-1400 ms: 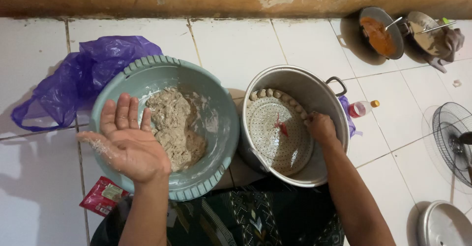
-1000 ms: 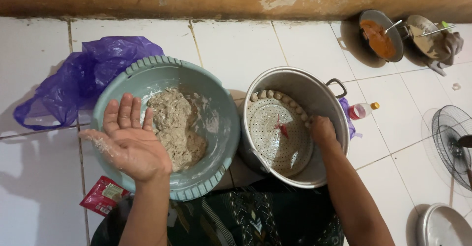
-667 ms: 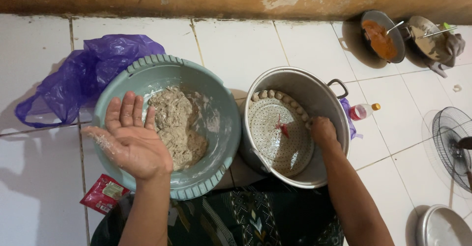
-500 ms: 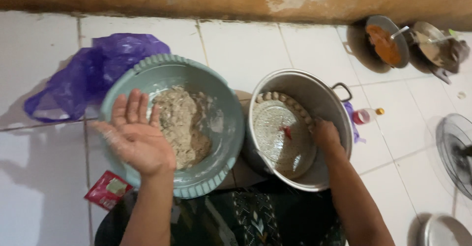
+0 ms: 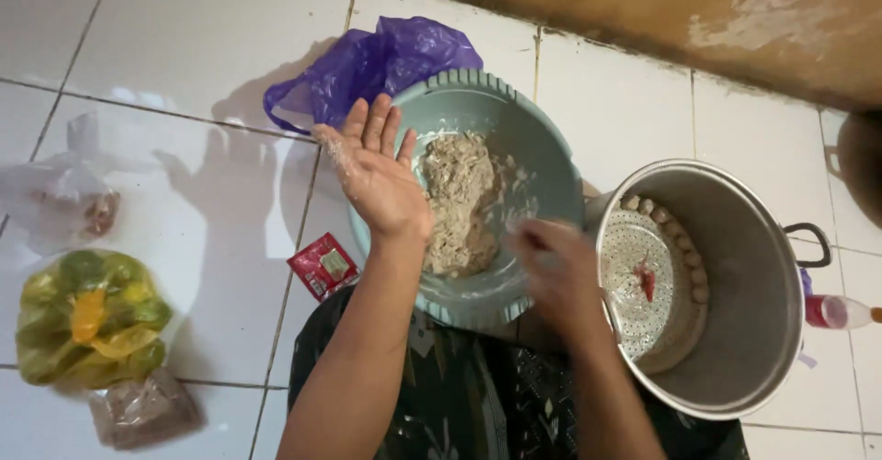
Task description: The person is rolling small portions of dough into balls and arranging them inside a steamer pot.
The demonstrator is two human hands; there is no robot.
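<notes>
A grey-green plastic bowl (image 5: pixel 478 95) on the tiled floor holds a beige, lumpy dough mass (image 5: pixel 461 201). My left hand (image 5: pixel 377 170) hovers palm up over the bowl's left rim, fingers spread, smeared with dough, holding nothing. My right hand (image 5: pixel 555 272), blurred by motion, is over the bowl's right rim, between the dough and a metal pot (image 5: pixel 740 340); I cannot tell whether it holds anything. In the pot a perforated steamer plate (image 5: pixel 634 313) carries a curved row of small dough balls (image 5: pixel 678 239) along its far edge and a red piece (image 5: pixel 646 279) at its middle.
A purple plastic bag (image 5: pixel 377 60) lies behind the bowl. A small red sachet (image 5: pixel 323 265) lies left of it. Clear and yellow bags (image 5: pixel 87 318) sit at the far left. A small red bottle (image 5: pixel 831 311) lies right of the pot. A brown wall base (image 5: pixel 661 10) runs behind.
My right hand has left the pot and moved left to the bowl's rim. The view has swung left, bringing the bags at the left into sight. My left hand stays open over the bowl.
</notes>
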